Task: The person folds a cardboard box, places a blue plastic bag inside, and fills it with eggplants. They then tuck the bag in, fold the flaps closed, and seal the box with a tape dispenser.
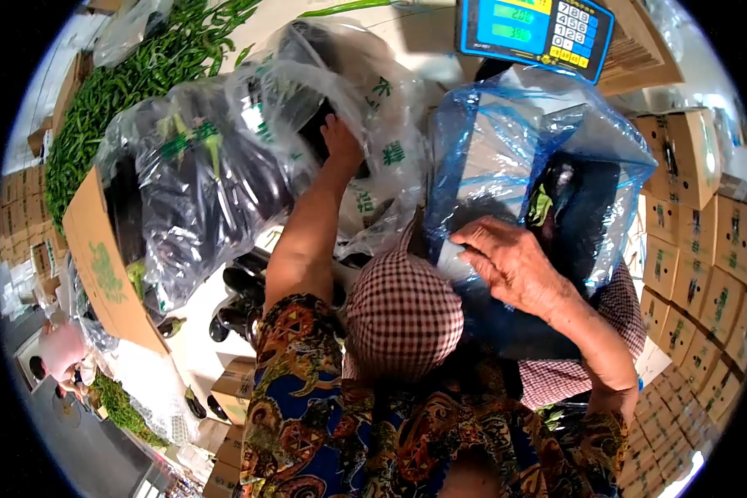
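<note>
My left hand [340, 148] reaches into an open clear plastic bag [390, 108] with green print. Its fingers are curled over a dark eggplant [315, 131], partly covered by the plastic. My right hand [510, 261] is at the near left side of a blue plastic bag [481, 141], its fingers pinched together on the film. Inside the blue bag lies a dark eggplant [559, 181] with a green stem cap. Left of my left arm, a clear bag packed with eggplants [216, 183] rests in a cardboard box [100, 257].
Green chili peppers [116, 108] are heaped at the far left. A scale display [535, 33] stands beyond the blue bag. Loose eggplants [241, 286] lie beside my left arm. Stacked cartons [693, 257] line the right side. Another person [62, 353] is at the far left.
</note>
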Tool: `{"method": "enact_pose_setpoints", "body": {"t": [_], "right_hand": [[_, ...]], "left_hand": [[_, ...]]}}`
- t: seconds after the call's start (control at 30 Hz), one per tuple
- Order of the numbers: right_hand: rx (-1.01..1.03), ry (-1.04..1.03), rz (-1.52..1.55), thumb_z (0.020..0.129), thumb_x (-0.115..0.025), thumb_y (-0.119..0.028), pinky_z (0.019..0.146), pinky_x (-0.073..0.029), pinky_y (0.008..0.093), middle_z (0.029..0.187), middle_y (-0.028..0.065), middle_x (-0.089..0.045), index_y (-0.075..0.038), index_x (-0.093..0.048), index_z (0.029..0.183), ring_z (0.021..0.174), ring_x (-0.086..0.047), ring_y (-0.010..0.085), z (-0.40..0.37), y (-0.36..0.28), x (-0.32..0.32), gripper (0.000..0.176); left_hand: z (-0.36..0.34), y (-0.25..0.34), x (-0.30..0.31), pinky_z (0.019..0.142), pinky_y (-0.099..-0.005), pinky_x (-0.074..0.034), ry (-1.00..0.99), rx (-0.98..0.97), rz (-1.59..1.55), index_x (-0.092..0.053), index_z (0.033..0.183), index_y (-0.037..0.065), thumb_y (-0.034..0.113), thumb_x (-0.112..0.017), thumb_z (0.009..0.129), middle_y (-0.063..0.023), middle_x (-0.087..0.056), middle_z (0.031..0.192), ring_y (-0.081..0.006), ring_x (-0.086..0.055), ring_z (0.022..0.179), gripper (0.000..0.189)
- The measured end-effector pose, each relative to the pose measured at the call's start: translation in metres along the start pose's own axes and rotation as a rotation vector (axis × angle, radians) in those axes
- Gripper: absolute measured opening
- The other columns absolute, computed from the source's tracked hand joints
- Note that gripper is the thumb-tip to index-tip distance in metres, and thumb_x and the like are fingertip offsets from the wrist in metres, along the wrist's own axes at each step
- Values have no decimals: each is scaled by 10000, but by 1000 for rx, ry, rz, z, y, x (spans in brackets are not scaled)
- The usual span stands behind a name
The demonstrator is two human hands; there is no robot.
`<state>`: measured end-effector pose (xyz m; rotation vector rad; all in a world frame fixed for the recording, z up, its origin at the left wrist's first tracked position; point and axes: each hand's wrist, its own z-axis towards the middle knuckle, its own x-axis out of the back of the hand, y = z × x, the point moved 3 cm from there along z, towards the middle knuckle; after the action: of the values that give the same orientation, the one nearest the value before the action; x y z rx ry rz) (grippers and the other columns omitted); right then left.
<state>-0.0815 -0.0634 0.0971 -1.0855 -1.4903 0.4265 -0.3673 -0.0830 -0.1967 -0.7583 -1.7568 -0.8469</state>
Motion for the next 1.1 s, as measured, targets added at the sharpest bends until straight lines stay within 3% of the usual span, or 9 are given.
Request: {"method": "enact_pose_setpoints", "body": {"t": [0.17, 0.33, 0.47, 0.57, 0.83, 0.87, 0.93, 1.03, 1.1], "right_hand": [[4, 1, 20, 804, -673, -72, 690, -535, 382, 922, 140, -584, -17, -563, 1098, 822, -621, 305, -6, 5, -1, 319], [-23, 33, 61, 811, -676, -52, 717, -559, 329, 947, 114, -591, -10, -574, 1081, 804, -629, 273, -24, 14, 17, 292], [-5, 231, -3, 857, -642, -46, 704, -565, 330, 933, 146, -640, 7, -611, 1065, 818, -663, 273, -45, 29, 48, 217], [-293, 288, 11, 876, -625, -52, 727, -576, 338, 975, 146, -665, 14, -626, 1056, 827, -678, 258, -76, 43, 69, 192], [-444, 406, 84, 917, -586, -117, 797, -507, 335, 974, 152, -674, 8, -618, 1086, 903, -665, 253, -121, 46, 81, 213], [-442, 390, 87, 919, -580, -119, 804, -503, 335, 975, 151, -673, 6, -617, 1089, 912, -661, 252, -119, 44, 79, 215], [-466, 343, 120, 926, -568, -132, 817, -491, 331, 983, 150, -673, 6, -620, 1093, 929, -647, 242, -116, 42, 73, 223], [-219, 409, 211, 915, -593, -136, 829, -485, 319, 990, 143, -678, 20, -625, 1087, 918, -644, 233, -118, 53, 63, 234], [-377, 370, 152, 913, -593, -117, 832, -482, 314, 981, 135, -681, 21, -624, 1087, 907, -640, 214, -115, 45, 61, 223]], "left_hand": [[33, -5, -10, 874, -445, -420, 15, 20, 64, -550, 1102, 40, 173, -681, 770, -146, -526, 1132, -328, -446, 1139, 381], [33, 9, -19, 863, -416, -425, -58, -151, -20, -541, 1106, 42, 169, -700, 761, -129, -540, 1098, -302, -470, 1088, 401], [12, 30, -31, 854, -392, -428, -130, -278, -94, -534, 1109, 43, 165, -716, 754, -115, -552, 1071, -282, -490, 1048, 418], [-6, 21, -22, 847, -375, -431, -80, -272, -165, -528, 1112, 44, 162, -727, 748, -105, -561, 1051, -267, -504, 1018, 431], [-107, -30, 113, 829, -328, -438, 306, 98, -643, -514, 1118, 46, 155, -759, 733, -78, -585, 996, -226, -544, 937, 469], [-119, -44, 121, 784, -290, -437, 410, 33, -848, -492, 1127, 43, 112, -775, 718, -32, -558, 885, -189, -524, 816, 502], [-158, -25, 181, 821, -293, -433, 423, 87, -963, -484, 1163, 32, 114, -773, 735, -26, -546, 944, -173, -522, 876, 522], [-198, -28, 240, 888, -291, -446, 650, 89, -1014, -476, 1221, 12, -1, -722, 788, -69, -561, 1103, -160, -523, 975, 498], [-219, -30, 278, 955, -336, -406, 722, 42, -1169, -425, 1289, 23, 13, -736, 772, -107, -571, 1148, -189, -534, 1030, 604]]}}
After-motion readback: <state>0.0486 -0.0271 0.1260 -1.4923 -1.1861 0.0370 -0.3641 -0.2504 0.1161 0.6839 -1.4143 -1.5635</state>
